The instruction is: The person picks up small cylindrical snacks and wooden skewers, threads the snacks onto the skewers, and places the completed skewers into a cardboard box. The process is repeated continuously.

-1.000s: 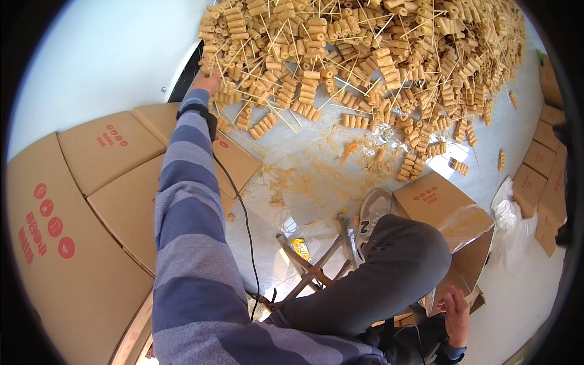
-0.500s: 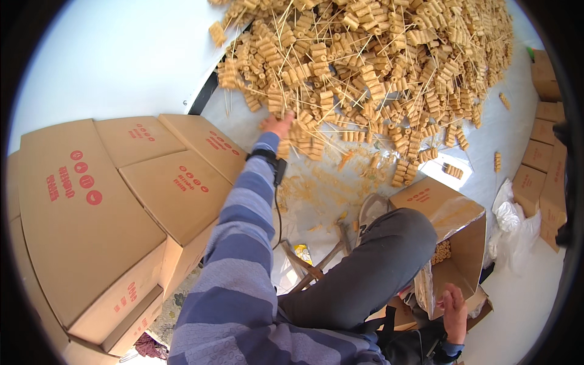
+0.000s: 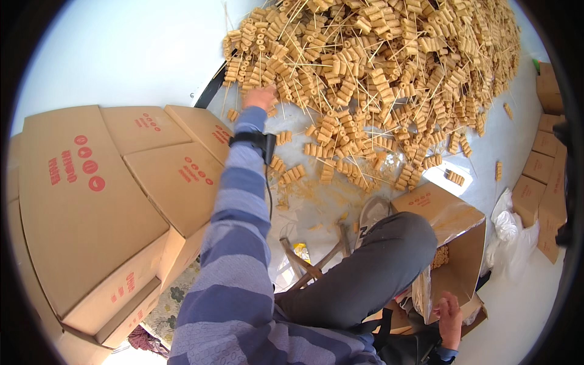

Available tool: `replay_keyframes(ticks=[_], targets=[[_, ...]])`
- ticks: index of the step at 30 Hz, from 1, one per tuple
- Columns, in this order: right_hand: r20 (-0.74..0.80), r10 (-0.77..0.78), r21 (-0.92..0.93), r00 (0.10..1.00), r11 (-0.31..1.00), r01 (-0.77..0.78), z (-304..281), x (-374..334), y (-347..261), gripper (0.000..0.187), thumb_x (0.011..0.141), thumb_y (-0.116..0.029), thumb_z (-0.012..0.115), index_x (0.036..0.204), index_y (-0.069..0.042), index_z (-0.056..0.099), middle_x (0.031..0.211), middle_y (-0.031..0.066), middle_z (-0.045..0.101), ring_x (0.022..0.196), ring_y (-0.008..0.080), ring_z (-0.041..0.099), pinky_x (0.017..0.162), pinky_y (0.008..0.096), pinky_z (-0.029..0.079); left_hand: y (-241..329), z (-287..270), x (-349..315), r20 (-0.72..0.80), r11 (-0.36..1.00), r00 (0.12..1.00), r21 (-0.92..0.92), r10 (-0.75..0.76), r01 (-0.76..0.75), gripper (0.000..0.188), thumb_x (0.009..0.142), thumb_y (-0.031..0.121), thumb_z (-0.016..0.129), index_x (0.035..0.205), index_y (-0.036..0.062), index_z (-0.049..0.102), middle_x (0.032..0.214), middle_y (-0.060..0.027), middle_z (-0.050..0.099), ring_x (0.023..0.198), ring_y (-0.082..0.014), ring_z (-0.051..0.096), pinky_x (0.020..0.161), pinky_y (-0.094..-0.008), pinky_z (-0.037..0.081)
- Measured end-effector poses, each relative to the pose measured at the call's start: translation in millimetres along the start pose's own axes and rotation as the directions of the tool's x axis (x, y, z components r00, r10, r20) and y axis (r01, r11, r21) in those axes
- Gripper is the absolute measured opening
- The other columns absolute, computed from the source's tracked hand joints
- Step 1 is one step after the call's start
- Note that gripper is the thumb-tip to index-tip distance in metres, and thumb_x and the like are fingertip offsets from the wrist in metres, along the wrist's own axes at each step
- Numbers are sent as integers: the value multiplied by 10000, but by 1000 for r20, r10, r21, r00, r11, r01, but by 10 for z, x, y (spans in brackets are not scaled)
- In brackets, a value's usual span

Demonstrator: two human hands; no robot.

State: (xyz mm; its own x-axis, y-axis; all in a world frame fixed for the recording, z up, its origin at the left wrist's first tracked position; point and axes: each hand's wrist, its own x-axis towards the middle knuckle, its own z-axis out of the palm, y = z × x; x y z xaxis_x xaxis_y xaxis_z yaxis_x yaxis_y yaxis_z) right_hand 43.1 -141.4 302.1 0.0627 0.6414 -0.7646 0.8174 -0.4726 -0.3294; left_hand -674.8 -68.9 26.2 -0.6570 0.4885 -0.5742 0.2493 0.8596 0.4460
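Observation:
A big heap of skewers [image 3: 389, 79], brown ridged rolls threaded on thin pale sticks, spreads over the floor at the top. My left hand [image 3: 260, 97] reaches far out to the heap's left edge and touches the skewers there; its fingers are mostly hidden from me. A dark band with a cable circles that wrist. At lower right, my right hand [image 3: 449, 319] is beside an open carton [image 3: 462, 261], its fingers loosely bent and apart, with nothing visible in them. More rolls [image 3: 440, 257] lie packed inside this carton, beside a clear plastic liner.
Printed cardboard boxes [image 3: 85, 225] are stacked at left, and more boxes [image 3: 538, 164] line the right side. White plastic bags [image 3: 511, 234] lie beside the carton. A wooden folding stool [image 3: 313, 271] stands by my bent leg. Loose skewers [image 3: 454, 177] and crumbs dot the floor.
My left hand has moved farther out and slightly left along the heap. Several skewers near its former place have shifted and spread on the floor. My right hand stays by the carton.

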Motion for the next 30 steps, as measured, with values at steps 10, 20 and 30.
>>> replay_keyframes(ticks=[10,20,30], targets=[[47,71,-123,996,990,-65,97,221,-327,222,995,-99,526,1179,-8,609,810,80,640,720,139,643,658,282,533,-779,-839,1212,-343,884,927,466,151,28,1079,747,719,677,1439,-65,408,1457,-287,436,1371,-396,423,1128,-452,371],[22,72,-194,997,979,-67,138,312,-581,189,994,-108,532,1129,-3,611,778,92,643,702,151,658,652,292,540,-430,-631,1734,-266,935,964,340,-5,99,1253,688,882,548,1535,-9,306,1533,-288,346,1418,-435,351,1173,-445,304],[16,44,-175,999,984,-41,89,335,-315,180,990,-100,551,1131,-4,609,790,111,660,692,177,674,647,295,540,-722,-380,1868,-114,967,989,247,89,-59,1209,702,854,571,1461,-72,408,1531,-333,333,1422,-432,350,1164,-435,308]])
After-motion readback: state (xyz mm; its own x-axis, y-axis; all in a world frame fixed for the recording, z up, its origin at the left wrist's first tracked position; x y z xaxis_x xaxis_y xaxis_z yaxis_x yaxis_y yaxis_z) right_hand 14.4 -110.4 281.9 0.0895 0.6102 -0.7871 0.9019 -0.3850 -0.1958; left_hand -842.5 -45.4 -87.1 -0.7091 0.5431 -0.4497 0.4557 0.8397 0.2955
